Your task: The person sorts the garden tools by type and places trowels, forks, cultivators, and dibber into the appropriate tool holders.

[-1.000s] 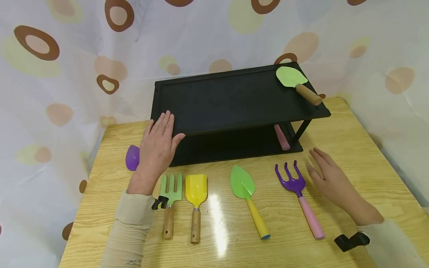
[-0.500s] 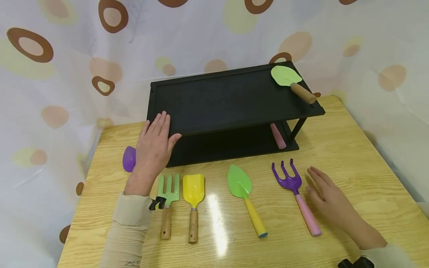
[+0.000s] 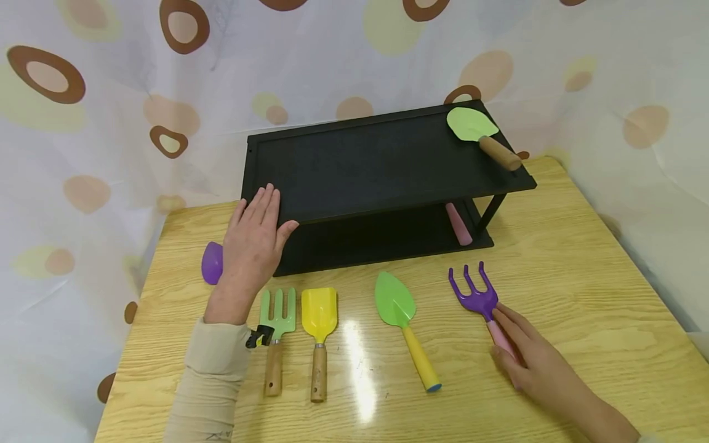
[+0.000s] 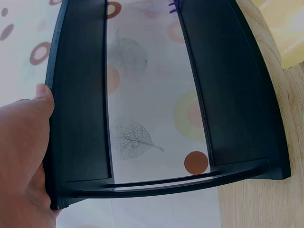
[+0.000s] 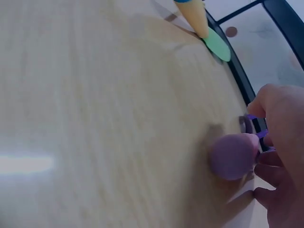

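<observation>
My left hand point(image 3: 252, 246) rests with straight fingers on the front left corner of the black two-tier rack point(image 3: 365, 166); the left wrist view shows the hand point(image 4: 26, 147) at the rack's edge. At the right, the thumb and fingers of my right hand point(image 3: 545, 366) are round the pink handle of a purple fork point(image 3: 480, 300), which lies on the table, tines toward the rack. In the right wrist view, the handle's end point(image 5: 232, 156) stands beside the hand point(image 5: 289, 133).
A green fork point(image 3: 279, 320), a yellow shovel point(image 3: 319, 314) and a green trowel point(image 3: 396, 300) lie before the rack. A light green trowel point(image 3: 471, 124) is on the top shelf, a pink handle point(image 3: 458, 224) below. A purple blade point(image 3: 212, 263) shows beside my left arm.
My right hand has moved left and down onto the purple fork's handle and taken hold of it. The left hand has stayed on the rack's corner.
</observation>
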A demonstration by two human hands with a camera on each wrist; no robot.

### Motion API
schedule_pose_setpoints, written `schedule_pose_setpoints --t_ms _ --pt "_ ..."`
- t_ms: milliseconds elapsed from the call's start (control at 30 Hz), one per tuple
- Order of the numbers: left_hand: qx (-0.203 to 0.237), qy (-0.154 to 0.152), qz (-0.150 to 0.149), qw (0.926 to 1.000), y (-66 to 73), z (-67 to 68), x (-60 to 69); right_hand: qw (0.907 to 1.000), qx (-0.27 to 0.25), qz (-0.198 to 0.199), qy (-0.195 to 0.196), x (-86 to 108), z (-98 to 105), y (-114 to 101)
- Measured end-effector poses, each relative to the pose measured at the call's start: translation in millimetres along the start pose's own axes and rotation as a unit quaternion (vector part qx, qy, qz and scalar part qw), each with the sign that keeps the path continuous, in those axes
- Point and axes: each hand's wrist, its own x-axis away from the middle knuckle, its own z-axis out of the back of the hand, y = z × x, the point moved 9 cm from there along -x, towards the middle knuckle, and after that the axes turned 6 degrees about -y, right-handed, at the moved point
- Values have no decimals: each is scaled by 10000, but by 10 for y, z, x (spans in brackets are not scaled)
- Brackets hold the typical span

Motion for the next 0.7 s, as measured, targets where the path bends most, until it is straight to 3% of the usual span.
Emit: schedule_pose_setpoints --t_ms 133,400,700 --pt "0 48 -1 10000 -8 7 10 9989 385 238 146 74 -51 -59" --pt "46 49 -28 10000 1 9 11 9864 902 1197 669 161 -109 -192" --pt "-9 166 -57 9998 15 1 13 9826 864 1380 888 221 -160 -187"
